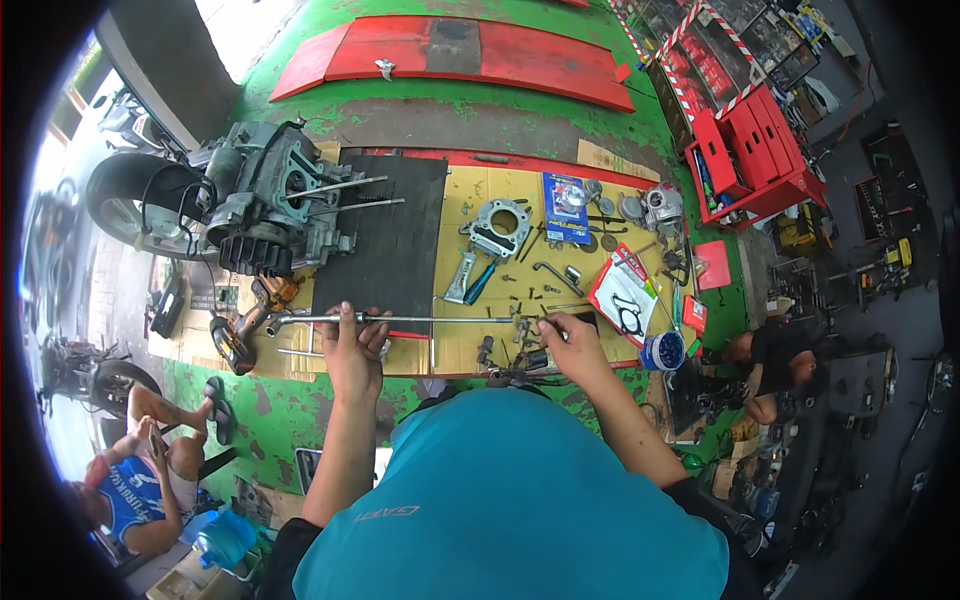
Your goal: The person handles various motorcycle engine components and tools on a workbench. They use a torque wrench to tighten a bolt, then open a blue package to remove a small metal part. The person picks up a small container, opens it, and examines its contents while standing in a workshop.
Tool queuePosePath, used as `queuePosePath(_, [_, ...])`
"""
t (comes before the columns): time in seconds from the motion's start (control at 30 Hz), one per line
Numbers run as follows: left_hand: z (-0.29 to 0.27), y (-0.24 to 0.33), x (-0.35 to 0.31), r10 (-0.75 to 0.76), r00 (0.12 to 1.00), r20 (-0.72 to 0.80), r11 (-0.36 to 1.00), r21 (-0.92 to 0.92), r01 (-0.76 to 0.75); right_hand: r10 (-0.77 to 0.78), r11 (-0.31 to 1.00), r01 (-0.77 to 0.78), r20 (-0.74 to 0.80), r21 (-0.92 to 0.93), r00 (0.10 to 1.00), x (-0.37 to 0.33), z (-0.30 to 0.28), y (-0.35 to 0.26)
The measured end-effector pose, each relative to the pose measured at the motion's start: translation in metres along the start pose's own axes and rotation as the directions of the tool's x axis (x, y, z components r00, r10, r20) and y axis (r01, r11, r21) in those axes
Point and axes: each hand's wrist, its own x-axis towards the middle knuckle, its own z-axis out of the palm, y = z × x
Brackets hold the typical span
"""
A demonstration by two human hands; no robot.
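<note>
long metal rod (420, 319) | thin, silver | horiz. over cardboard | held at both ends

- black mat (395, 235): mostly bare, open room ahead of the left hand (352, 350)
- engine block (265, 205) blocks the mat's left edge; two studs (350, 186) jut right over the mat
- long rod (400, 319) spans between both hands, barring the near edge
- yellow cardboard (560, 285) ahead of the right hand (570, 345): cluttered with bolts, cylinder (497, 228), wrench (545, 270); only narrow gaps
- orange power tool (245, 325) crowds the near left
</note>
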Motion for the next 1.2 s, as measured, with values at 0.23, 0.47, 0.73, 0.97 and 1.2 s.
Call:
queuePosePath(0.23, [-0.013,-0.024,-0.020,0.122,0.987,-0.101,0.990,0.081,-0.115,0.033,0.971,-0.036,-0.018,-0.235,0.999,0.045,0.025,0.094])
queuePosePath(0.47, [-0.063,-0.090,-0.064,0.088,0.968,-0.236,0.989,0.135,-0.057,-0.062,0.941,0.171,0.346,-0.293,0.936,0.093,0.084,0.141])
queuePosePath(0.73, [-0.078,-0.167,-0.061,0.167,0.878,-0.448,0.984,0.129,-0.121,0.050,0.987,-0.037,0.080,-0.156,0.996,0.117,0.046,0.164])
queuePosePath(0.97, [-0.067,-0.198,-0.028,0.208,0.841,-0.500,0.978,0.106,-0.179,0.244,0.964,-0.251,0.076,0.089,0.967,0.185,0.009,0.158])
queuePosePath(1.2, [-0.066,-0.193,-0.021,0.233,0.899,-0.371,0.972,0.066,-0.225,0.035,0.966,0.036,-0.268,0.255,0.963,0.220,-0.041,0.086])
